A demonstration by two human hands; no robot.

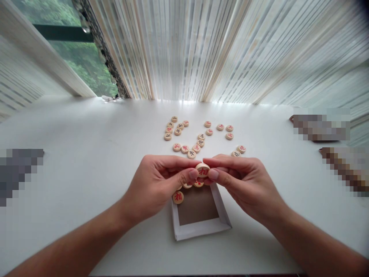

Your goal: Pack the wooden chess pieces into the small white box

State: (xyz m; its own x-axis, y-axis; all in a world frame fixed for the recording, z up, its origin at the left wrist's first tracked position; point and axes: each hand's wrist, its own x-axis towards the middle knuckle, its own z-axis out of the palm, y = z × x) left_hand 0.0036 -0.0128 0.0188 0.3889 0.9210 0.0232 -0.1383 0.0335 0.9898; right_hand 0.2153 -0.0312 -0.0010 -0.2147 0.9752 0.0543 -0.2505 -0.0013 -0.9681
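Observation:
Between the fingertips of my left hand (161,179) and my right hand (240,181) is a round wooden Chinese chess piece (203,170) with a red character facing me. Both hands pinch it from the sides, above the far part of a shallow white box (198,231) with a brown bottom. Inside the box, a chess piece with a red character (178,197) lies by the left wall. Several more pieces sit along its far side, partly hidden by my fingers.
Beyond my hands, several loose chess pieces (185,149) with red or black characters lie scattered on the white table (115,134). Pale striped curtains (178,50) hang at the table's far edge. Blurred-out objects are at the left edge and at the right (319,127).

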